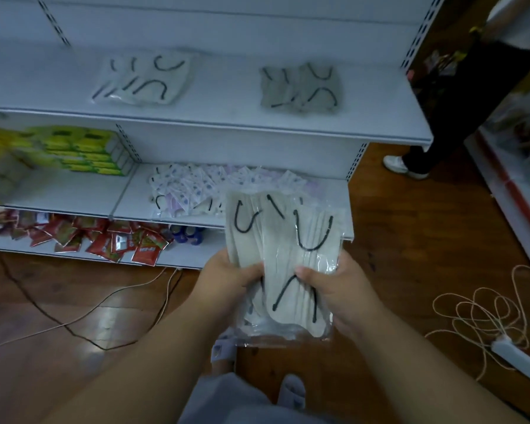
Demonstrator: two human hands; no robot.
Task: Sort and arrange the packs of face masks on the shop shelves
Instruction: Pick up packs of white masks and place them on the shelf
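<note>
Both hands, left [227,278] and right [334,286], pinch the mask packs [285,249]; square them, then lay them on the top shelf [221,96] at upper centre.

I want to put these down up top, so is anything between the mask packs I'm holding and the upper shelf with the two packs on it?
Nothing visible blocks the way. Both hands, left and right, hold the mask packs in open air below the upper shelf. Its bare stretch lies between the pale pack and the grey pack.
</note>
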